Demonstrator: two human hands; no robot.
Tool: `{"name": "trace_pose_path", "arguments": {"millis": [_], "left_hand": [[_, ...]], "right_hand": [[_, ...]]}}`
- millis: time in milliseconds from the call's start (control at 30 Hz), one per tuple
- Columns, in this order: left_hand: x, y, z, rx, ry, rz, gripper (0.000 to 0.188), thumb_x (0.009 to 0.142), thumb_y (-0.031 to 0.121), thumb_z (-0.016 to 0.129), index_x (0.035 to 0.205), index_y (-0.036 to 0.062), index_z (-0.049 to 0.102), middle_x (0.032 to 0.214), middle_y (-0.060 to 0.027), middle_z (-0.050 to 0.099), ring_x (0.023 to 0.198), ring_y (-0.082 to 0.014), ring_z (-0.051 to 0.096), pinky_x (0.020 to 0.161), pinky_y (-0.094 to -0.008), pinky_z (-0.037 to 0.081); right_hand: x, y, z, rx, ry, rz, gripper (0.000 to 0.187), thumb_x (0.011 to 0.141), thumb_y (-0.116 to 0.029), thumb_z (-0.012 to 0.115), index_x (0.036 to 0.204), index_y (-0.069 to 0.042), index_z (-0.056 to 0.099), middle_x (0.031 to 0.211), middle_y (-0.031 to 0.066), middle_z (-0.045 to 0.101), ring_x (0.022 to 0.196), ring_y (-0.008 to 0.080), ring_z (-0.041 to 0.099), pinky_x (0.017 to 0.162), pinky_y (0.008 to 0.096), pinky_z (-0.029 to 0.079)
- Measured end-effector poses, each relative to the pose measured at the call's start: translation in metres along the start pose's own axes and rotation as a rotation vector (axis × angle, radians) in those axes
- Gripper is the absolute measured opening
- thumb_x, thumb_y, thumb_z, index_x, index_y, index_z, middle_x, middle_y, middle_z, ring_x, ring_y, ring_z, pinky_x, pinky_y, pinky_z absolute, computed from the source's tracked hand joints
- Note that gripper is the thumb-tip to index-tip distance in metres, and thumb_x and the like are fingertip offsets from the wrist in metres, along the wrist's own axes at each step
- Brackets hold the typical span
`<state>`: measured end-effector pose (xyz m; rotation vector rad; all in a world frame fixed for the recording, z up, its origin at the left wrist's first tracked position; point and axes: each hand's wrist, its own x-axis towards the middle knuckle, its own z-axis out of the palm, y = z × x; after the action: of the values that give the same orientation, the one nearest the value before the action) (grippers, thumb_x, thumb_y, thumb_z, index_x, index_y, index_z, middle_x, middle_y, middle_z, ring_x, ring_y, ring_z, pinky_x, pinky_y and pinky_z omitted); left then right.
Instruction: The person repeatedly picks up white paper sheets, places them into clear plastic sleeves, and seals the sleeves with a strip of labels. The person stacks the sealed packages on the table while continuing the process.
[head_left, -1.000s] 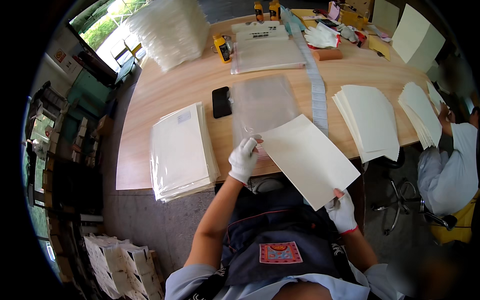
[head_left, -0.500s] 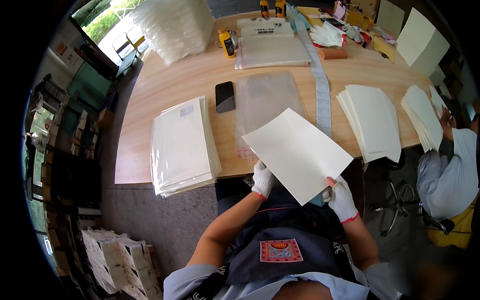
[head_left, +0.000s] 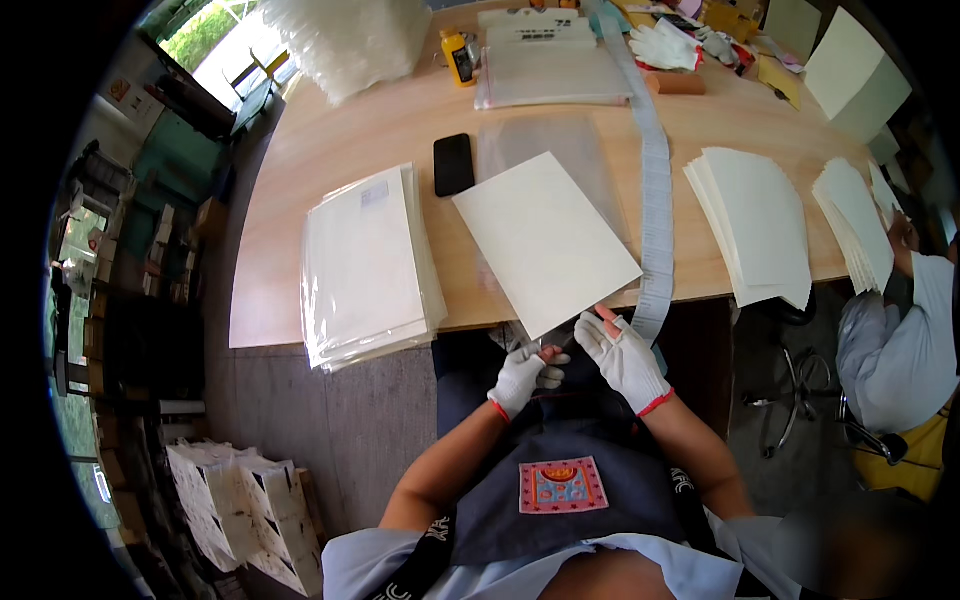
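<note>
A cream sheet of card (head_left: 545, 240) lies tilted in the middle of the frame, its lower corner jutting past the near edge of the wooden bench (head_left: 330, 130). Both gloved hands meet at that corner: the left hand (head_left: 522, 376) is closed, pinching it from below, and the right hand (head_left: 622, 357) has its fingers curled, touching the edge beside it. Under the sheet lies a clear plastic sleeve (head_left: 560, 140), flat on the bench and seemingly empty.

Left of centre, a stack of bagged sheets (head_left: 365, 265) looks like finished pieces, a fair pile already. To the right, stacks of bare card sheets (head_left: 755, 220) appear still to be sleeved, so by my reading the work is somewhere in the middle.

A black phone (head_left: 454, 164) rests between the bagged stack and the sleeve. A long pale strip (head_left: 655, 180) runs down the bench and over its edge. At the far right another person's sleeve (head_left: 905, 330) is at further sheets.
</note>
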<state>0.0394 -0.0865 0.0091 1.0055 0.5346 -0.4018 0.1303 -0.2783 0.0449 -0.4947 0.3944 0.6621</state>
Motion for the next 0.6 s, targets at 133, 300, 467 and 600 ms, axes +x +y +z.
{"name": "trace_pose_path", "arguments": {"millis": [133,300,467,600], "left_hand": [[-0.017,0.011,-0.011,0.015,0.082,0.005,0.029,0.098,0.026,0.059,0.115,0.0028,0.058,0.112,-0.0117,0.067,0.087,-0.0193,0.067,0.073,-0.0329,0.058],[-0.029,0.013,-0.021,-0.003,0.183,0.113,0.028,0.098,0.028,0.059,0.108,0.0022,0.059,0.102,-0.0102,0.069,0.083,-0.0179,0.068,0.07,-0.0299,0.057],[-0.034,0.015,-0.027,0.031,0.152,0.072,0.025,0.099,0.024,0.056,0.108,0.0009,0.06,0.097,-0.01,0.069,0.082,-0.0184,0.068,0.071,-0.031,0.057],[-0.033,0.013,-0.031,0.037,0.148,0.053,0.023,0.098,0.022,0.057,0.106,0.0011,0.06,0.093,-0.0097,0.069,0.076,-0.0175,0.068,0.069,-0.0301,0.057]], "right_hand": [[-0.016,0.001,0.014,-0.601,-0.084,0.099,0.033,0.105,-0.024,0.043,0.128,-0.002,0.051,0.103,0.0132,0.065,0.079,0.0211,0.067,0.069,0.0316,0.055],[-0.012,0.015,0.048,-1.647,-0.344,-0.272,0.019,0.097,-0.023,0.056,0.108,-0.009,0.062,0.074,0.0105,0.067,0.064,0.0205,0.067,0.054,0.0316,0.05],[0.005,0.04,0.052,-2.371,-0.58,-0.685,0.017,0.089,-0.029,0.061,0.096,-0.014,0.057,0.064,0.0098,0.064,0.064,0.0285,0.068,0.052,0.0414,0.05],[0.015,0.047,0.05,-2.426,-0.654,-0.792,0.017,0.088,-0.028,0.063,0.094,-0.014,0.055,0.062,0.0076,0.064,0.058,0.0284,0.067,0.05,0.0407,0.051]]}}
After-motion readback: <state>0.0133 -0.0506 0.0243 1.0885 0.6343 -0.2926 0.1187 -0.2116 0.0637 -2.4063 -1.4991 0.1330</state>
